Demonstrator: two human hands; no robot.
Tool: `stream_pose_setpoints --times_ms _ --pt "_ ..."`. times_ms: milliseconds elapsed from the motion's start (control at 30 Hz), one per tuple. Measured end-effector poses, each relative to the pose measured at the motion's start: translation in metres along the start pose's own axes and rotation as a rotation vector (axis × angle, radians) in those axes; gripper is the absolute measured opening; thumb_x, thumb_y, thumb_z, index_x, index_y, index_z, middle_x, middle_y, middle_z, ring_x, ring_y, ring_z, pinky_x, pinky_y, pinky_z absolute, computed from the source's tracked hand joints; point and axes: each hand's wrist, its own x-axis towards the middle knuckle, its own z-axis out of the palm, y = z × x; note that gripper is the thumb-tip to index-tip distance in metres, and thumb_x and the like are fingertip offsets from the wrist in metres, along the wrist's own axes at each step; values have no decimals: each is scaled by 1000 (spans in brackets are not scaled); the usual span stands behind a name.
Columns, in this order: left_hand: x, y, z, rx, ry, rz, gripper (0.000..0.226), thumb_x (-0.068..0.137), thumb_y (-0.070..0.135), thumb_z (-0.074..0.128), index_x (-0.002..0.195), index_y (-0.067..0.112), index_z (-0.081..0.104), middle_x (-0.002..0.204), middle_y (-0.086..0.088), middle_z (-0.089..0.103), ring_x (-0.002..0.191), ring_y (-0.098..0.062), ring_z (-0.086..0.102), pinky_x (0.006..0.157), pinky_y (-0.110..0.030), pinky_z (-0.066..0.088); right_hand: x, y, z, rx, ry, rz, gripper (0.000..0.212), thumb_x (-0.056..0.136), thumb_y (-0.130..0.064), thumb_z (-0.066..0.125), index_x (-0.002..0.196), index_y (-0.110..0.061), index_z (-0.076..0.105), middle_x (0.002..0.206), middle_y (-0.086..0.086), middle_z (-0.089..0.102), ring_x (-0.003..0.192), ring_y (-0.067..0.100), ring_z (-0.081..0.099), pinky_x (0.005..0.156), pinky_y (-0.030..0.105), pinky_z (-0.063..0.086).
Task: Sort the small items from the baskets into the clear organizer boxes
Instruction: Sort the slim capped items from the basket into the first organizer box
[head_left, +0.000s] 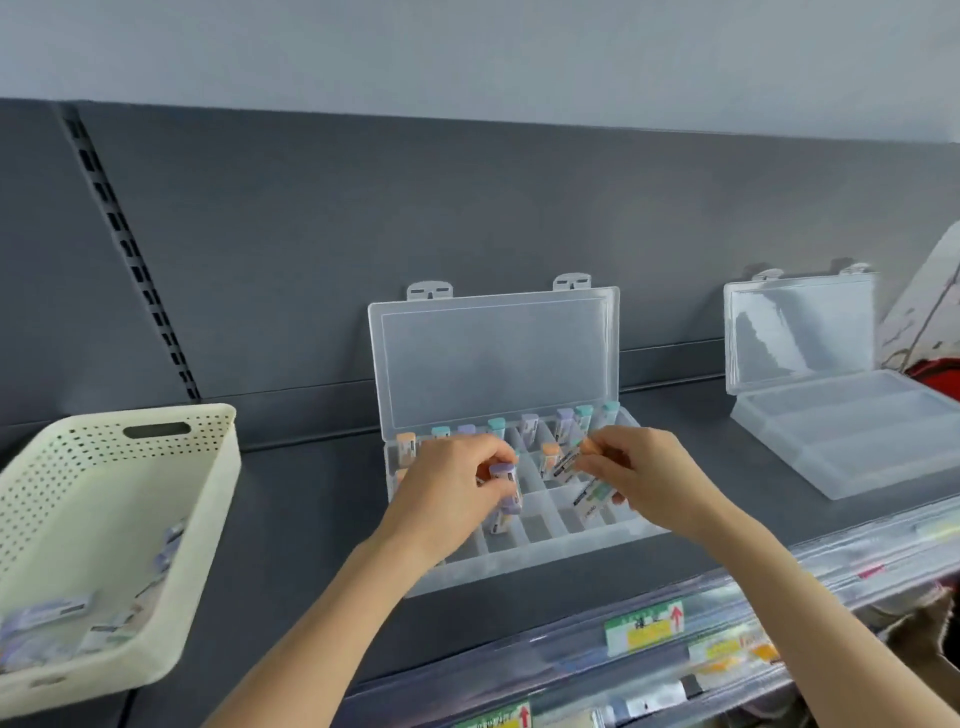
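Just below the middle of the frame, both hands work over the open organizer box (519, 564). The left hand (447, 493) curls its fingers and thumb round a purple-capped tube (503, 474), holding it above the box's middle compartments. More tubes seem to sit under that hand, but how many cannot be told. The right hand (654, 475), to the right of it, pinches an orange-capped tube (576, 457) between thumb and fingertips, and a green-labelled tube (597, 493) hangs tilted from the same grip over the right-hand compartments.

The box is clear plastic, divided into many small cells, and its lid (493, 358) stands upright against the grey back panel. A row of tubes (530, 423) with orange, green and purple caps stands upright along the back cells. Several front cells hold nothing.

The box rests on a dark grey shelf (311, 519). At the right of the frame, well apart, a second organizer box (852, 436) also stands open, with three long compartments. At the lower left a cream perforated basket (156, 519) sits tilted toward the camera, with blurred small items (52, 616) lying in its near corner. Along the bottom edge, green and yellow price labels (644, 626) sit behind a clear strip. A slotted rail (130, 249) runs diagonally down the back panel at the upper left.
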Motion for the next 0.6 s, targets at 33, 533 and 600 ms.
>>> stream_pose_setpoints --times_ms 33,533,600 --pt "2 3 7 4 -17 -5 13 85 17 68 97 23 70 94 9 69 82 -6 63 78 -21 53 2 7 -3 7 -18 -14 22 91 -30 60 80 -12 66 69 -1 64 55 10 60 56 27 54" --pt "29 10 65 502 -211 -29 10 89 22 61 98 22 67 100 4 68 91 -17 60 84 -29 48 20 43 -5 15 -172 -157 27 92 -31 59 86 -6 66 77 7 65 67 27 61 65 46 52" --pt "31 7 68 560 -213 -5 11 89 22 59 97 22 67 100 4 67 91 -17 58 88 -31 47 21 43 -6 13 -171 -157 27 92 -31 58 88 -6 67 79 7 65 67 25 61 66 44 53"
